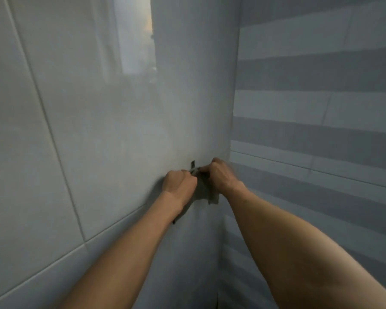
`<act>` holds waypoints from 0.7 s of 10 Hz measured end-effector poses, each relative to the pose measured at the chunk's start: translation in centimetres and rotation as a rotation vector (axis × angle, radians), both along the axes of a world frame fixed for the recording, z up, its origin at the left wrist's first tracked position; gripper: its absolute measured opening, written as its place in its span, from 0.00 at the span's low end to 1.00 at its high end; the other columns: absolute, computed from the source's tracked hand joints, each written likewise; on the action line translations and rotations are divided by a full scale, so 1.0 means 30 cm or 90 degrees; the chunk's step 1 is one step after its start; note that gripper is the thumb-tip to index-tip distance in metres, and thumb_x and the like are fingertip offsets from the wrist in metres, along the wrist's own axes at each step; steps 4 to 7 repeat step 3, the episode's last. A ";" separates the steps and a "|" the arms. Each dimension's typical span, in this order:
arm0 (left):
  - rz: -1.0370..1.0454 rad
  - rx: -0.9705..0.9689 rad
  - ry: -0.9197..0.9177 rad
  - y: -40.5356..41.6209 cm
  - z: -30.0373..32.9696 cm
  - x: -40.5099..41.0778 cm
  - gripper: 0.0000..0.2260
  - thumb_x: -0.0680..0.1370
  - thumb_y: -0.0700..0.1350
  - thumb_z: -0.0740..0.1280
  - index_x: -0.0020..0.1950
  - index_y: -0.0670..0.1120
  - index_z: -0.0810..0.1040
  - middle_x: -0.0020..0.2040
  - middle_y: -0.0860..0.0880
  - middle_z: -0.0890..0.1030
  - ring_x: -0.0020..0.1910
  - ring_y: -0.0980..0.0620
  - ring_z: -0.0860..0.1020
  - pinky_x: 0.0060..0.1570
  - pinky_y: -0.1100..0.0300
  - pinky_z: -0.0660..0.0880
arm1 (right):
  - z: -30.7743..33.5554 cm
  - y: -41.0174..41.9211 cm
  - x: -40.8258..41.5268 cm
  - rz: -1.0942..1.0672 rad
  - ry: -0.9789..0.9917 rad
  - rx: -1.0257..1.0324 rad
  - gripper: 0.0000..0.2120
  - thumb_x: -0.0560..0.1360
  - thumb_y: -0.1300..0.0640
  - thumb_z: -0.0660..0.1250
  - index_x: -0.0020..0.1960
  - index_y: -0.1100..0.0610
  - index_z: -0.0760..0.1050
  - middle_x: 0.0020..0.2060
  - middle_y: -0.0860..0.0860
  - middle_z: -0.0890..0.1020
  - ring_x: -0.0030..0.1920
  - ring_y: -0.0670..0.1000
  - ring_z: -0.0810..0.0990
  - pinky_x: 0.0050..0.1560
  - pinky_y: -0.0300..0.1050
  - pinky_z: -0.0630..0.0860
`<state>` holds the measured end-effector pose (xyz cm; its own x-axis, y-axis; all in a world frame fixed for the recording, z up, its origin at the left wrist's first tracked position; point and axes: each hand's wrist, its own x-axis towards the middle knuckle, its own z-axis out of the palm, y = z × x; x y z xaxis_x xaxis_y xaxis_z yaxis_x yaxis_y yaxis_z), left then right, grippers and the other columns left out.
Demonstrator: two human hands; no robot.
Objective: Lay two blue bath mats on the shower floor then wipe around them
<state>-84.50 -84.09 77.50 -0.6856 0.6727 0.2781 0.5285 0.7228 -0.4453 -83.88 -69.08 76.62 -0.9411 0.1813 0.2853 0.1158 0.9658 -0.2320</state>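
Observation:
Both my hands reach to a small dark hook [193, 164] fixed on the pale tiled wall near the corner. My left hand [179, 182] is curled just left of the hook. My right hand [218, 175] is curled to its right. Between them hangs a grey cloth [206, 191], and both hands grip it at its top by the hook. The picture is blurred, so the exact finger hold is unclear. No blue bath mat and no shower floor are in view.
Large glossy pale tiles [54, 130] cover the wall on the left and ahead. A wall of grey and white horizontal stripes [321, 130] stands on the right, meeting the tiled wall in a corner. A bright reflection [136, 34] shows at the top.

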 end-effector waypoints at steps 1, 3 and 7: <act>0.010 -0.031 -0.065 0.029 -0.074 0.001 0.15 0.82 0.38 0.55 0.63 0.42 0.77 0.62 0.42 0.78 0.60 0.43 0.78 0.53 0.51 0.74 | -0.072 -0.008 -0.017 -0.006 -0.045 -0.106 0.14 0.75 0.62 0.67 0.59 0.55 0.82 0.52 0.59 0.84 0.54 0.60 0.82 0.55 0.53 0.79; 0.052 -0.153 -0.224 0.109 -0.148 -0.009 0.19 0.79 0.47 0.64 0.69 0.46 0.72 0.66 0.46 0.75 0.63 0.44 0.76 0.57 0.48 0.76 | -0.036 0.021 0.071 0.001 -0.057 -0.135 0.21 0.75 0.66 0.63 0.63 0.50 0.81 0.61 0.53 0.82 0.61 0.53 0.80 0.57 0.38 0.71; 0.052 -0.153 -0.224 0.109 -0.148 -0.009 0.19 0.79 0.47 0.64 0.69 0.46 0.72 0.66 0.46 0.75 0.63 0.44 0.76 0.57 0.48 0.76 | -0.036 0.021 0.071 0.001 -0.057 -0.135 0.21 0.75 0.66 0.63 0.63 0.50 0.81 0.61 0.53 0.82 0.61 0.53 0.80 0.57 0.38 0.71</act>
